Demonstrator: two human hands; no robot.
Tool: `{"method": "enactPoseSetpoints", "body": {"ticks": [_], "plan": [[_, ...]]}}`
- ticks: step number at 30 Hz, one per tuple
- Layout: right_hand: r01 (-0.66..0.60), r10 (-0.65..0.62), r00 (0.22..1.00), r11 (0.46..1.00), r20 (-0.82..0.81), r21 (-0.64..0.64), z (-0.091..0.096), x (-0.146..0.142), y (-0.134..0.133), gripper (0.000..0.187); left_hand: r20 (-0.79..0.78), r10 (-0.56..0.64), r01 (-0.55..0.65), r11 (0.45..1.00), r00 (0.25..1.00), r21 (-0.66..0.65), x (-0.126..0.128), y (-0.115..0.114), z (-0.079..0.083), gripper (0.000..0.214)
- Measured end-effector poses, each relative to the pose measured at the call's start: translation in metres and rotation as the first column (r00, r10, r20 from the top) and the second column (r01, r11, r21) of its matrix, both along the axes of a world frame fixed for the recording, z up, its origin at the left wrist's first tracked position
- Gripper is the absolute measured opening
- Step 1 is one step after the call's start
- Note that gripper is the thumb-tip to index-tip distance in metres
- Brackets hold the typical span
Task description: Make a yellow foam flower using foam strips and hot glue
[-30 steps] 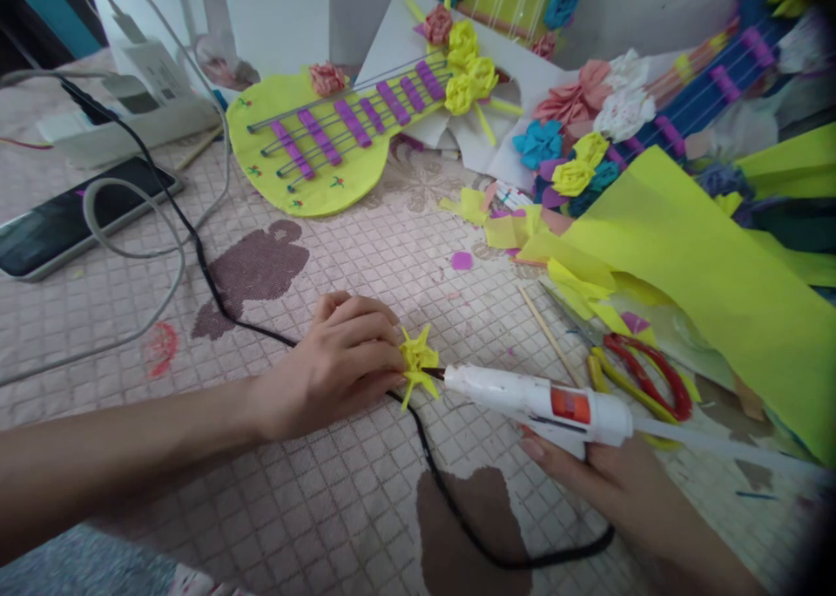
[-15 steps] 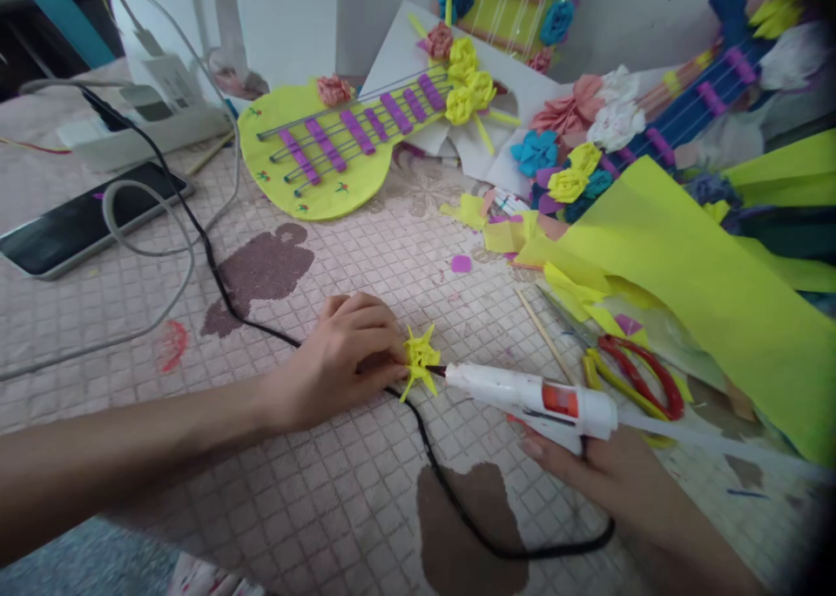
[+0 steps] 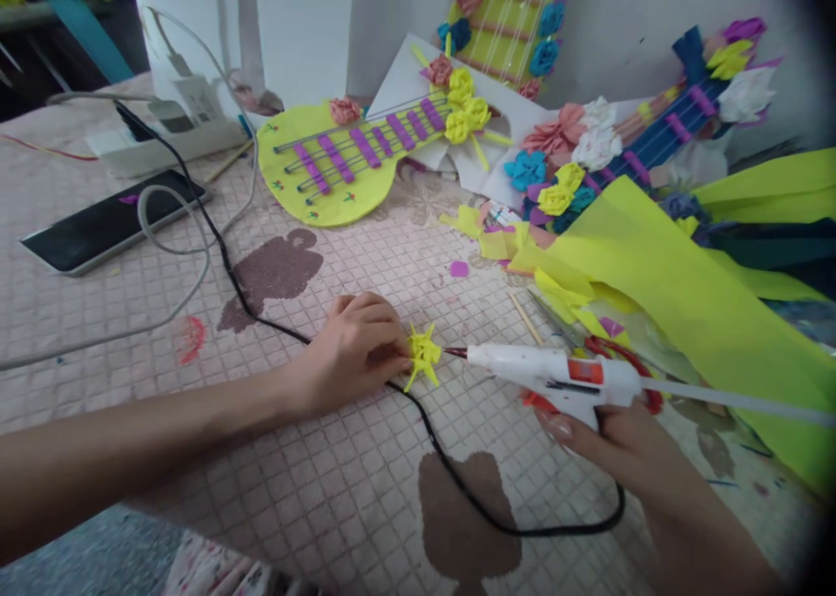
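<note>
My left hand [image 3: 356, 345] is closed, pinching a small yellow paper flower [image 3: 423, 355] against the pink quilted cloth [image 3: 306, 491]. My right hand [image 3: 604, 435] grips a white glue gun [image 3: 555, 375] with an orange trigger. Its nozzle points left and sits a short gap from the flower. The gun's black cord [image 3: 457, 483] loops under both hands and runs away to the upper left.
A yellow paper guitar [image 3: 333, 165] with purple frets lies at the back, beside more paper flowers [image 3: 562, 160] and a blue guitar [image 3: 666, 125]. Yellow paper sheets [image 3: 705, 282] and red-handled scissors [image 3: 627, 361] lie at the right. A phone [image 3: 108, 226] and power strip [image 3: 163, 134] sit at the left.
The glue gun's nozzle has drawn back a little to the right, off the flower. The view has shifted up and left. My left hand keeps its pinch on the flower.
</note>
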State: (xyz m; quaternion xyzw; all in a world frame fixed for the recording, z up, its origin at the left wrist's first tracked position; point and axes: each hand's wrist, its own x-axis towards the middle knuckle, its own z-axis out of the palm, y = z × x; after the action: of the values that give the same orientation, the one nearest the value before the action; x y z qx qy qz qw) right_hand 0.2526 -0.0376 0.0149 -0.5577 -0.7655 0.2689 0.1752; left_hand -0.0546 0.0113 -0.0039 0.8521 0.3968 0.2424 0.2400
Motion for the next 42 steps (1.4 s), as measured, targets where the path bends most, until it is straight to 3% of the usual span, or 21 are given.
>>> {"method": "enactPoseSetpoints", "body": {"ticks": [8, 16, 21, 28, 32, 36, 37, 40, 42], "plan": [[0.179, -0.175, 0.984, 0.973, -0.041, 0.145, 0.006, -0.040, 0.019, 0.029, -0.013, 0.012, -0.011, 0.999, 1.000, 0.044, 0.000, 0.001, -0.004, 0.007], [0.303, -0.276, 0.953, 0.884, -0.126, 0.356, -0.021, -0.062, 0.064, 0.030, -0.012, 0.019, -0.018, 0.997, 1.000, 0.078, -0.001, 0.002, -0.006, 0.007], [0.265, -0.238, 0.964, 0.897, -0.118, 0.354, -0.034, -0.062, 0.082, 0.037, -0.019, 0.022, -0.020, 0.996, 1.000, 0.081, -0.001, 0.003, -0.006, 0.009], [0.269, -0.197, 0.948, 0.916, -0.250, 0.298, -0.043, -0.045, 0.056, 0.054, -0.034, 0.022, -0.018, 0.994, 0.999, 0.109, -0.001, 0.005, -0.008, 0.010], [0.284, -0.190, 0.935, 0.906, -0.300, 0.314, -0.043, -0.043, 0.041, 0.050, -0.009, 0.011, -0.009, 0.992, 1.000, 0.130, -0.001, 0.004, -0.008, 0.010], [0.395, -0.290, 0.916, 0.775, -0.276, 0.494, -0.032, -0.055, 0.024, 0.028, 0.002, 0.015, -0.015, 0.992, 1.000, 0.122, -0.001, 0.003, -0.007, 0.010], [0.387, -0.288, 0.920, 0.763, -0.264, 0.518, -0.028, -0.061, 0.019, 0.023, -0.001, 0.018, -0.017, 0.993, 1.000, 0.119, -0.001, 0.003, -0.007, 0.010], [0.231, -0.138, 0.952, 0.911, -0.275, 0.343, -0.019, -0.083, 0.011, 0.013, -0.015, 0.024, -0.022, 0.992, 1.000, 0.121, -0.001, 0.004, -0.007, 0.010], [0.161, -0.094, 0.947, 0.966, -0.306, 0.201, -0.018, -0.097, 0.011, 0.015, -0.021, 0.030, -0.027, 0.991, 0.999, 0.128, -0.001, 0.004, -0.007, 0.011]]}}
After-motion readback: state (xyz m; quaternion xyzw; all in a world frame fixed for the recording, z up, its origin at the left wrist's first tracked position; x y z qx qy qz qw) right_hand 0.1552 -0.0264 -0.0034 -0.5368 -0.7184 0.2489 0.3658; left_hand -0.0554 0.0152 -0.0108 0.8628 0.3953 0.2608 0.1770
